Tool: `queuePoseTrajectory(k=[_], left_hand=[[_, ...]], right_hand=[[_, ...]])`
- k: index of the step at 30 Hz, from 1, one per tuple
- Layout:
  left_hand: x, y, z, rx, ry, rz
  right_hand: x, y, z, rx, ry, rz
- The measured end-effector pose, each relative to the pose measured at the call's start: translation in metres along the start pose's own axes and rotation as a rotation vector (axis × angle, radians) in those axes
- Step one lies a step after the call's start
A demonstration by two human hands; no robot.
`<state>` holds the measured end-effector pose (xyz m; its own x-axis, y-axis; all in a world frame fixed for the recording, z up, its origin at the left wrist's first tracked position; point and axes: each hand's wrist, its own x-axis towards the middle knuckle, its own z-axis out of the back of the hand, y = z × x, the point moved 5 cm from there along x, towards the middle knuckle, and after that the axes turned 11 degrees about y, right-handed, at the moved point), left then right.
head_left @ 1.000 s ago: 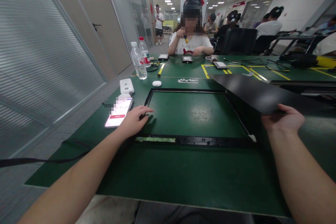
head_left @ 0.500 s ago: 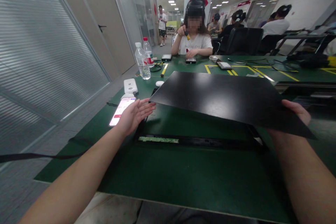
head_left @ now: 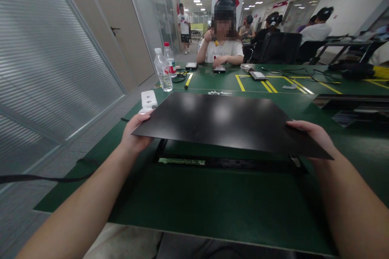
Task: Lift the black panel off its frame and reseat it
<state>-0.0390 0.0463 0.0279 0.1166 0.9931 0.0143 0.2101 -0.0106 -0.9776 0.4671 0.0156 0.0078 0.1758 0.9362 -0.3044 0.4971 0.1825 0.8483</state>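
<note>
A thin, glossy black rectangular panel (head_left: pixel 219 119) is held up level between both hands, its surface reflecting the ceiling lights. My left hand (head_left: pixel 135 132) grips its left edge, thumb on top and fingers beneath. At the right edge, my right hand (head_left: pixel 313 135) pinches it the same way. Below the panel, a black frame (head_left: pixel 243 164) lies on the green table (head_left: pixel 212 206). A green circuit strip (head_left: pixel 182 161) runs along the near left side of the frame. The frame's far part is hidden under the panel.
Two water bottles (head_left: pixel 164 71) and a white device (head_left: pixel 148 99) stand at the left. Small screws or bits (head_left: pixel 219 93) lie beyond the panel. Across the table a person (head_left: pixel 220 50) works on a hard drive (head_left: pixel 219 69). Dark panels (head_left: pixel 352 102) lie at the right.
My left hand, open beside the panel before, has closed on its left edge. The panel has moved left and nearer, now covering the phone. My right hand has moved left with it.
</note>
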Motion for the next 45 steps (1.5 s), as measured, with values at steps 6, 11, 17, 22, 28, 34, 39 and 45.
queuePoseTrajectory(k=[6,11,17,22,28,34,39,45], left_hand=[[-0.004,-0.012,0.005,-0.012,-0.052,-0.09],[-0.005,-0.014,0.001,-0.017,-0.061,-0.122],[-0.001,-0.007,-0.004,-0.125,-0.023,-0.094],[0.0,0.001,0.004,-0.157,-0.095,-0.079],[-0.005,-0.004,0.001,-0.1,-0.056,-0.073],[-0.008,-0.006,-0.002,-0.072,-0.07,-0.067],[-0.008,-0.002,-0.005,-0.067,-0.06,-0.067],[-0.007,0.002,-0.013,-0.065,-0.037,-0.083]], right_hand=[[-0.003,0.003,-0.017,-0.139,0.062,-0.054],[0.005,0.002,-0.009,-0.227,0.028,-0.004],[0.01,-0.003,0.0,-0.388,0.076,-0.02],[0.013,0.0,0.006,-0.525,0.062,0.023],[0.009,-0.004,-0.003,-0.515,0.051,-0.011],[0.006,-0.004,-0.006,-0.484,0.004,-0.005],[0.004,-0.003,-0.005,-0.468,-0.036,0.016],[0.007,-0.003,0.0,-0.468,-0.073,0.009]])
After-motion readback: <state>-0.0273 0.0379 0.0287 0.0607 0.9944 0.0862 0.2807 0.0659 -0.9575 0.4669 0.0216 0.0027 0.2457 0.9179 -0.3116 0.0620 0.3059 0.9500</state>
